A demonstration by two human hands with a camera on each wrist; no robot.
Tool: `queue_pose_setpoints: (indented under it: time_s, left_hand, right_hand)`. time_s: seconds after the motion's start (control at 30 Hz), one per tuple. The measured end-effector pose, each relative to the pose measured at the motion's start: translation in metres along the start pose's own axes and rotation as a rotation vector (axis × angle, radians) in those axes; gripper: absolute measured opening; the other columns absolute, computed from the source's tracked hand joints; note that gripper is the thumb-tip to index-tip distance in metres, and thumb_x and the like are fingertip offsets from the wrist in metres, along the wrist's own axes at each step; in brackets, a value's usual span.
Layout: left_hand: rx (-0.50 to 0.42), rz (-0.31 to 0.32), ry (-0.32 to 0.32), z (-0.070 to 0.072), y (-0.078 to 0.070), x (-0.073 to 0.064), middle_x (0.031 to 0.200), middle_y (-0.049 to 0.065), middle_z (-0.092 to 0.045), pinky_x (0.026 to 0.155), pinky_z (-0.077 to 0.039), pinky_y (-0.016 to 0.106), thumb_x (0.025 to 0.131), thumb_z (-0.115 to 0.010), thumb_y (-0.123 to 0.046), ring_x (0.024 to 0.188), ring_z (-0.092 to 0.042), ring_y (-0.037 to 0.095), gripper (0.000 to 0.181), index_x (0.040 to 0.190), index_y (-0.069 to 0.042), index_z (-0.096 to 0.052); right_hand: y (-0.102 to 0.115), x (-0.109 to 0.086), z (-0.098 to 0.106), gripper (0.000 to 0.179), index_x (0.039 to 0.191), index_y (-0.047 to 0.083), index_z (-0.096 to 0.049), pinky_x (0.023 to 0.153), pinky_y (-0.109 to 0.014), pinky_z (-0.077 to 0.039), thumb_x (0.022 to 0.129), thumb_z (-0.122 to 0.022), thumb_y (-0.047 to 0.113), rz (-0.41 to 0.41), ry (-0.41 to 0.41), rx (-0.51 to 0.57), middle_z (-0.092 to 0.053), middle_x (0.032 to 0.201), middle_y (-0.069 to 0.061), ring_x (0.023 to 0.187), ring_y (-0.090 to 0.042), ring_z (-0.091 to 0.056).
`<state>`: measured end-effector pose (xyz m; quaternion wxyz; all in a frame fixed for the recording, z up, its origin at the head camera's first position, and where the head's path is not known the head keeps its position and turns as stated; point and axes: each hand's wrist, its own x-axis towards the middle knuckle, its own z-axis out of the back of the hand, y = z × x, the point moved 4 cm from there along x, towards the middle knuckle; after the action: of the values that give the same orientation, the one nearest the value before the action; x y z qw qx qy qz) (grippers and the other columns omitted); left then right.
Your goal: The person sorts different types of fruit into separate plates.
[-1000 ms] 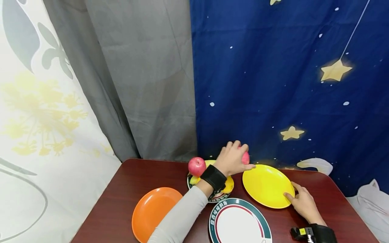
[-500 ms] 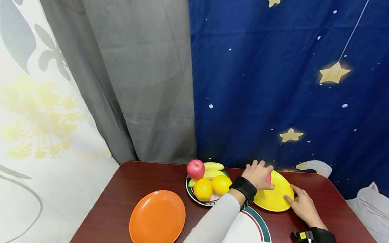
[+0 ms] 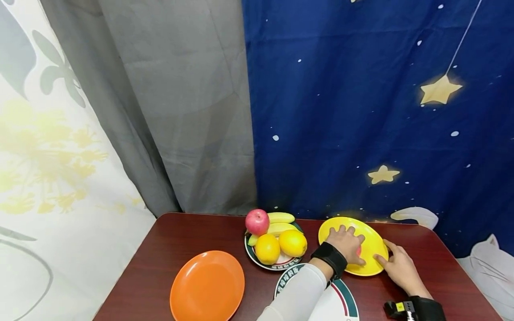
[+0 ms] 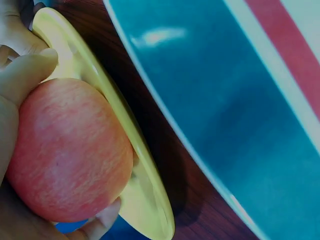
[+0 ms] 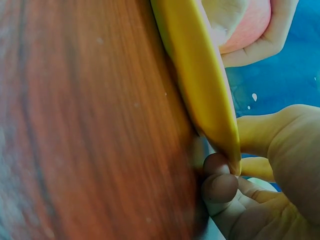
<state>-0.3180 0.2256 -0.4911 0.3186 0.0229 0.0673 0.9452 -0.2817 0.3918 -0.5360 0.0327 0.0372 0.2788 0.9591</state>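
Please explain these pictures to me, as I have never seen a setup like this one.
There is no machine here: a person works with two bare hands. The wide picture comes from a camera worn on the head, looking forward and down; the two close-ups come from cameras on the left and right wrists.

On the brown table are an orange plate, a white plate with a green rim, partly covered by a sleeve, and a fruit plate with a red apple, bananas and two round yellow fruits.

The left hand holds another apple over the yellow plate, whose edge the right hand grips.
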Motion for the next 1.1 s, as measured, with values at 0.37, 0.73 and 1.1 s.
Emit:
queue_pose_setpoints:
  time_s: [0.37, 0.73, 1.1]
  left_hand:
    - [0.08, -0.11, -0.084, 0.047, 0.024, -0.007, 0.152, -0.02, -0.043, 0.113, -0.038, 0.041, 0.084, -0.034, -0.092, 0.137, -0.04, 0.007, 0.078, 0.152, -0.053, -0.033]
    - [-0.054, -0.115, -0.317, 0.089, 0.156, -0.061, 0.144, -0.005, -0.052, 0.1, -0.043, 0.04, 0.093, -0.051, -0.074, 0.131, -0.046, 0.016, 0.071, 0.152, -0.035, -0.044]
    - [-0.152, 0.18, -0.15, 0.021, 0.251, -0.109, 0.141, 0.002, -0.054, 0.101, -0.049, 0.048, 0.09, -0.057, -0.072, 0.126, -0.052, 0.026, 0.071, 0.148, -0.031, -0.052]
  right_hand:
    - [-0.006, -0.002, 0.002, 0.079, 0.141, -0.024, -0.035, 0.077, -0.049, -0.053, 0.098, -0.067, 0.035, 0.027, -0.006, -0.025, -0.047, 0.126, -0.046, 0.089, -0.035, -0.057]
    - [-0.009, -0.002, 0.002, 0.078, 0.142, -0.025, -0.032, 0.08, -0.05, -0.054, 0.098, -0.067, 0.03, -0.009, 0.006, -0.021, -0.043, 0.127, -0.047, 0.092, -0.038, -0.054]
    - [0.001, 0.001, -0.001, 0.08, 0.145, -0.025, -0.027, 0.095, -0.065, -0.048, 0.1, -0.066, 0.03, -0.012, 0.036, -0.006, -0.038, 0.131, -0.047, 0.101, -0.048, -0.049]
